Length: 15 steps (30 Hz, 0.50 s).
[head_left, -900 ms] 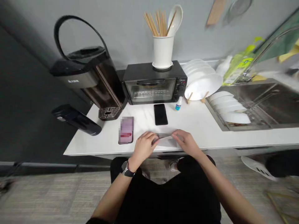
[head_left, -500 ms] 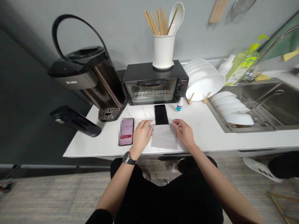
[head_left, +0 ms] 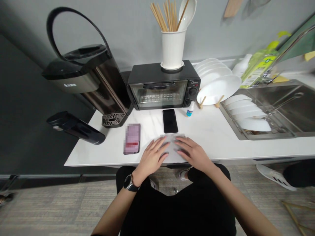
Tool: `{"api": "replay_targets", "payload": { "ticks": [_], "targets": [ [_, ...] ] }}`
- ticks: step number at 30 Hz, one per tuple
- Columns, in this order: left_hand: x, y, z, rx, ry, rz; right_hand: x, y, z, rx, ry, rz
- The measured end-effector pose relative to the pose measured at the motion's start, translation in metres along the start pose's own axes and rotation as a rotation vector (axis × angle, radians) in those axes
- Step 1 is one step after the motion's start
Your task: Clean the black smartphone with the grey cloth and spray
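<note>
Two hands, both mine, lie palm down with fingers loosely spread on a thin pale grey sheet (head_left: pixel 173 154) at the near edge of a white desk (head_left: pixel 233 144). My left hand (head_left: pixel 151 158) covers the sheet's left side and my right hand (head_left: pixel 195 154) its right side; neither is clenched or gripping anything, and the fingertips point inward with a narrow gap between them. I wear a dark watch (head_left: pixel 131 183) on my left wrist. Just beyond the sheet's far edge lies a black phone (head_left: pixel 170 120), screen dark. Left of my left hand is a second phone (head_left: pixel 132 139) with a pinkish, partly blurred screen. To the far right of the black phone stands a small white bottle (head_left: pixel 189 110) with a blue label, near the front of a black toaster oven (head_left: pixel 162 86). White plates (head_left: pixel 219 90) are racked to the oven's right.
</note>
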State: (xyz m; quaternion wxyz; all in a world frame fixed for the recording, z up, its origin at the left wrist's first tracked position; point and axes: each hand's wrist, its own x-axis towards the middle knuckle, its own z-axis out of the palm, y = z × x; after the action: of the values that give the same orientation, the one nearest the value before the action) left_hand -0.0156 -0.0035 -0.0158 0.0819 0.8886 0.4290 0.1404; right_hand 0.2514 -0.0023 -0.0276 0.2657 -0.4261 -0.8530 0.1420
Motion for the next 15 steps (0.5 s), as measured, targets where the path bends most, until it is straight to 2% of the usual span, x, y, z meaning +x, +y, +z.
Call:
{"api": "replay_targets", "payload": {
  "ticks": [4, 9, 15],
  "targets": [
    [0.004, -0.007, -0.002, 0.010, -0.036, 0.004, 0.007, 0.007, -0.001, -0.088, -0.058, -0.012],
    [0.006, -0.010, -0.004, 0.022, -0.049, 0.020, 0.021, 0.007, -0.002, -0.109, 0.004, 0.002],
    [0.015, -0.016, 0.002, 0.016, -0.103, 0.047, 0.046, 0.011, 0.007, -0.174, -0.061, -0.007]
  ]
}}
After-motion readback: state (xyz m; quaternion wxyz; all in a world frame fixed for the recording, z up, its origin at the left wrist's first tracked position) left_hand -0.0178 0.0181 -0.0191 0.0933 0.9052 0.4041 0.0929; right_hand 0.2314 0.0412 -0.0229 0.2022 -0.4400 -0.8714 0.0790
